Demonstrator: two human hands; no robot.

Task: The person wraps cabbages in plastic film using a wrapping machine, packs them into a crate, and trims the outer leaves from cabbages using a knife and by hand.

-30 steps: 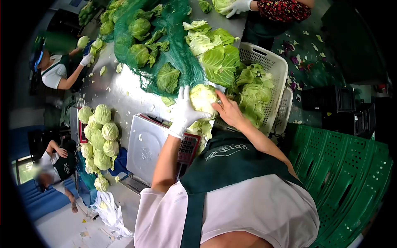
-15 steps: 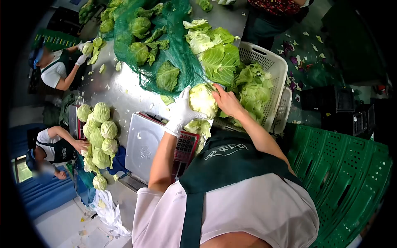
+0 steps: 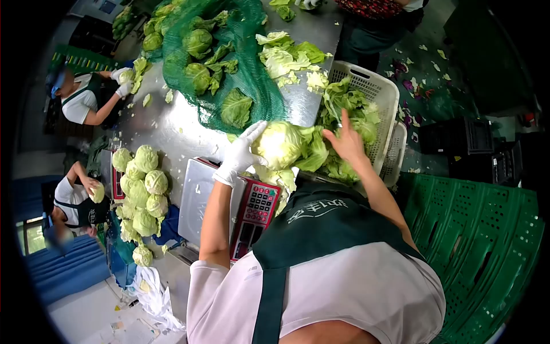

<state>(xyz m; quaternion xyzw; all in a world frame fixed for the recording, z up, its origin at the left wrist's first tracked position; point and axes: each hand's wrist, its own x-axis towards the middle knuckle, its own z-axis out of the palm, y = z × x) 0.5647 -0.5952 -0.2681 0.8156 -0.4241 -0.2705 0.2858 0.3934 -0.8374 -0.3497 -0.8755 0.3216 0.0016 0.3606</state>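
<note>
My left hand, in a white glove, is wrapped round the left side of a pale green cabbage head at the table's near edge. A loose outer leaf hangs off the cabbage's right side. My right hand is bare, with its fingers apart over the cut leaves in the white crate. It is to the right of the cabbage and apart from it. Nothing shows in its grasp.
A scale lies left of my apron. Several cabbages are piled farther left. A green net holds more cabbages. Green crates stand at the right. Co-workers are at the left and top.
My right hand has left the cabbage and moved right over the crate, its fingers spread. The large leaf on the table is gone from its place. A leaf now hangs from the cabbage.
</note>
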